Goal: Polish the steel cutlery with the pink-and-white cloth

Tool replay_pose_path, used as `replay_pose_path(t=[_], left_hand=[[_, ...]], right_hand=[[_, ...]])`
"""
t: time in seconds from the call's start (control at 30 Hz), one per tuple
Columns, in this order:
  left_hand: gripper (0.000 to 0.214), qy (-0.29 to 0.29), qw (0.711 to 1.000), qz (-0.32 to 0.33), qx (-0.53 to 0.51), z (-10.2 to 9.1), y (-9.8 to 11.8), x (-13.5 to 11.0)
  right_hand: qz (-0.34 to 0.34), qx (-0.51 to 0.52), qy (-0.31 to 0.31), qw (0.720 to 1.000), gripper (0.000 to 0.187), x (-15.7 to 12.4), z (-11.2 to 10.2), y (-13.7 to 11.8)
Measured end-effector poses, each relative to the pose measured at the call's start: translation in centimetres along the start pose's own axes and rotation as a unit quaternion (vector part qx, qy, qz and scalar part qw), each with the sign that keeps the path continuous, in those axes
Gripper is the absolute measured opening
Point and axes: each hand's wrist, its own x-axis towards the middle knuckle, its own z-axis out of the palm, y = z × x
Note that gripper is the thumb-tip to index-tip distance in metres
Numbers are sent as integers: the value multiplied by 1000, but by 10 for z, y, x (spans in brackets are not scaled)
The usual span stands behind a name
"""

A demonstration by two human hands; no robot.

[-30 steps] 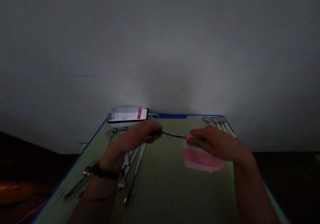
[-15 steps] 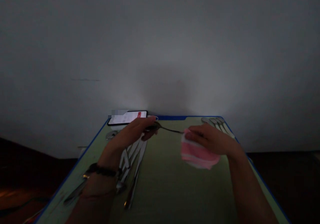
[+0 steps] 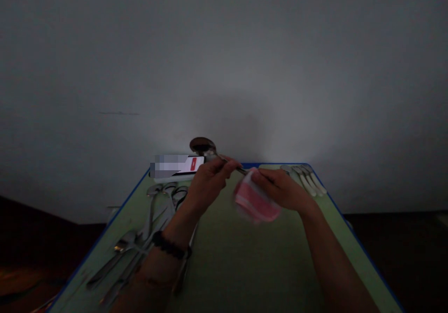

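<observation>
My left hand (image 3: 208, 180) is closed on the neck of a metal spoon (image 3: 205, 147), whose bowl points up and to the left, above the table's far edge. My right hand (image 3: 280, 189) grips a pink and white cloth (image 3: 254, 203) wrapped round the spoon's handle end. Both hands hover over the middle of the green table (image 3: 231, 257). A dark bracelet sits on my left wrist.
Several spoons and other cutlery (image 3: 147, 229) lie on the table's left side. Several more pieces with pale handles (image 3: 306, 177) lie at the far right corner. A lit phone (image 3: 177, 165) rests at the far edge by the grey wall. The room is dim.
Both hands have drawn closer together. The left hand has tilted the spoon so its bowl rose above the phone. The cloth moved left along the handle.
</observation>
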Motion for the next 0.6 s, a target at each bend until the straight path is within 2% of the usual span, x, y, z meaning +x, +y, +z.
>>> replay_pose_path(t=[0.07,0.13,0.17,0.2,0.23,0.3,0.4,0.5,0.6], left_hand=[[26,39,999,4,-16,-9,-2,1],[26,53,999,0,-6,-19,-2,2],[26,47,999,0,8,-23,-1,1],[27,27,999,1,22,-25,0,0],[28,-1,999,3,32,-26,2,-1],[29,-80,996,1,43,-24,7,-5],[30,-155,985,-16,80,-15,16,-12],[31,-164,977,-20,137,-10,23,-16],[33,-163,968,-18,189,-9,23,-16]], right_hand=[[34,80,41,995,40,2,1,11],[69,215,110,968,39,6,4,24],[86,300,154,937,40,9,6,29],[95,395,184,895,40,13,9,34],[96,475,191,854,41,17,12,36],[73,598,164,781,44,25,19,37],[7,690,129,712,43,34,30,30],[-9,723,130,678,38,38,39,26],[7,717,169,677,30,38,43,25]])
